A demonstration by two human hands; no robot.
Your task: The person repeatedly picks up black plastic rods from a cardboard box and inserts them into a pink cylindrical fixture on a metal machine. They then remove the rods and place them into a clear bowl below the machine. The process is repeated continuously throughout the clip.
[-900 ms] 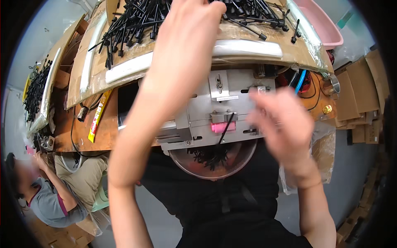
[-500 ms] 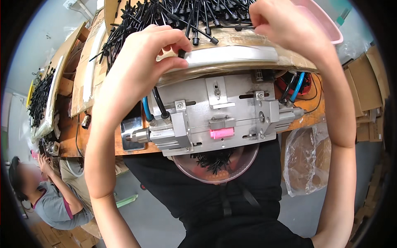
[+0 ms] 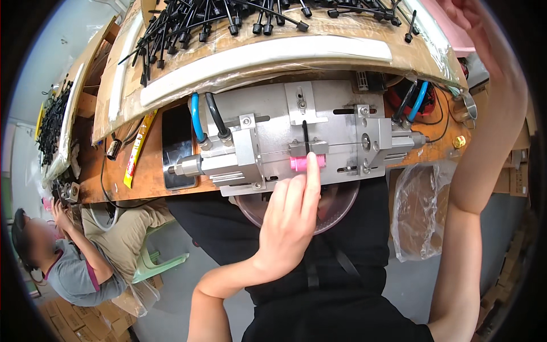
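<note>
A slim black rod [image 3: 306,135], dark and ribbed toward its far end, lies across the small metal holder [image 3: 297,149] in the middle of a metal fixture [image 3: 342,128]. My left hand [image 3: 289,219] reaches in from the near side. Its index finger is stretched out with the tip at the rod's near end, above a pink block [image 3: 298,164]; the other fingers are bent and grip nothing visible. Up at the far right, my right hand [image 3: 470,23] is over a pink basin [image 3: 441,23], fingers loosely apart and partly cut off by the picture's edge.
Black rods with thick heads [image 3: 228,20] are heaped on cardboard [image 3: 239,57] behind the fixture. Blue and black hoses [image 3: 199,117] rise at its left. A clear bowl [image 3: 336,211] sits below the fixture. Another person [image 3: 80,268] sits at far left.
My left hand has come down from the cardboard edge to the fixture, where a black rod now lies. My right hand has moved from the heap rightward to the pink basin.
</note>
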